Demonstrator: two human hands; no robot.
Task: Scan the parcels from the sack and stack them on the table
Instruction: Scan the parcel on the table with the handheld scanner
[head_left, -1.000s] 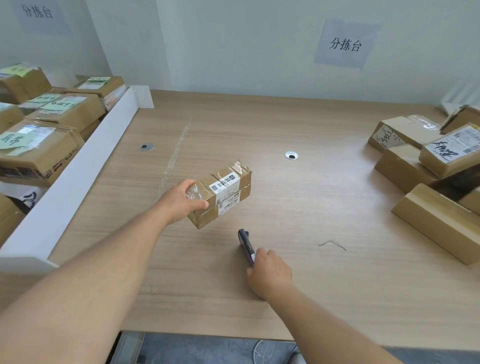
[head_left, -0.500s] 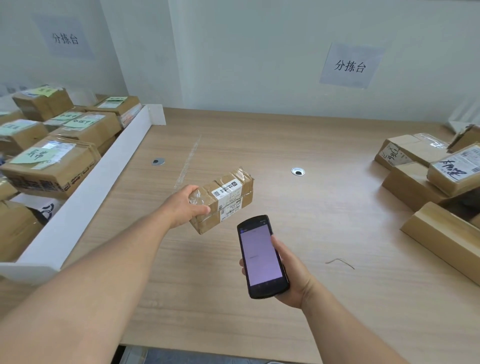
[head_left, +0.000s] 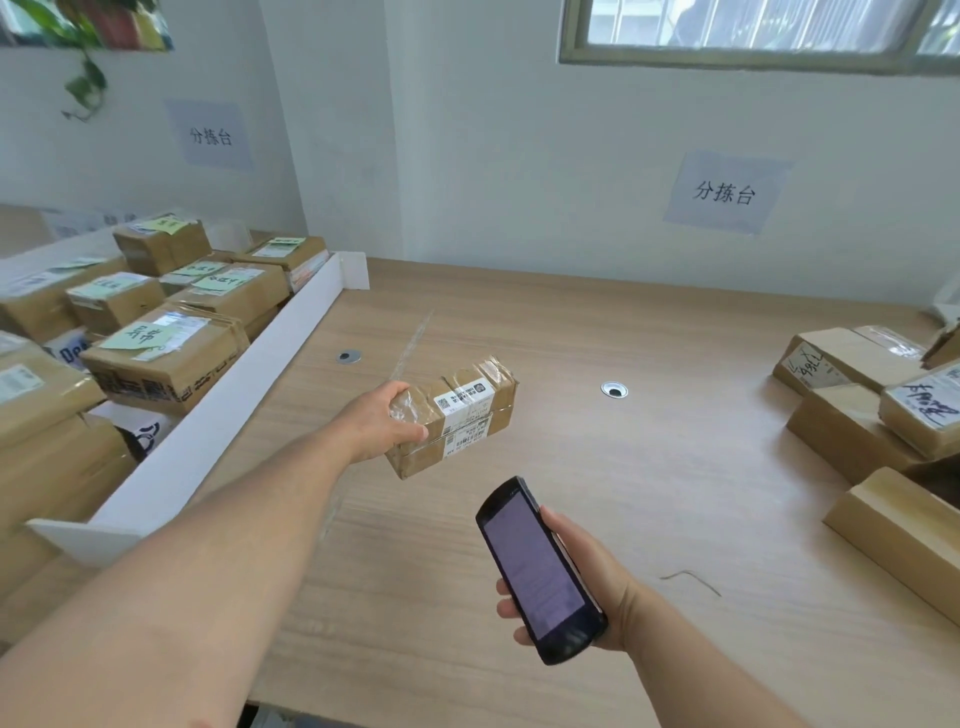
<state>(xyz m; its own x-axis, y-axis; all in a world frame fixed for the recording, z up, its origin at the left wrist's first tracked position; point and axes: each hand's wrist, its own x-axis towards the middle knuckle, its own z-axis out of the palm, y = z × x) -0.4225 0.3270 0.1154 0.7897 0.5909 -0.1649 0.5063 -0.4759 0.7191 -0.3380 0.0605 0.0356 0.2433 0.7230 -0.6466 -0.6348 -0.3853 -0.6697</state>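
Observation:
My left hand (head_left: 382, 426) grips the left end of a small taped cardboard parcel (head_left: 462, 413), held above the wooden table (head_left: 649, 467) with its white barcode label facing up. My right hand (head_left: 587, 582) holds a black handheld scanner (head_left: 537, 569), its lit screen facing me, below and to the right of the parcel. The scanner's top end points toward the parcel from a short distance away. No sack is in view.
Several labelled parcels (head_left: 171, 338) fill the area left of a white divider (head_left: 244, 384). More cardboard parcels (head_left: 872, 415) lie loosely at the table's right side. Two round cable holes (head_left: 614, 389) sit in the tabletop. A thin wire scrap (head_left: 691, 578) lies near my right forearm.
My right hand picked the scanner up from the table and raised it screen-up toward the parcel. My head tilted up, showing more wall and a window. The left hand kept holding the parcel.

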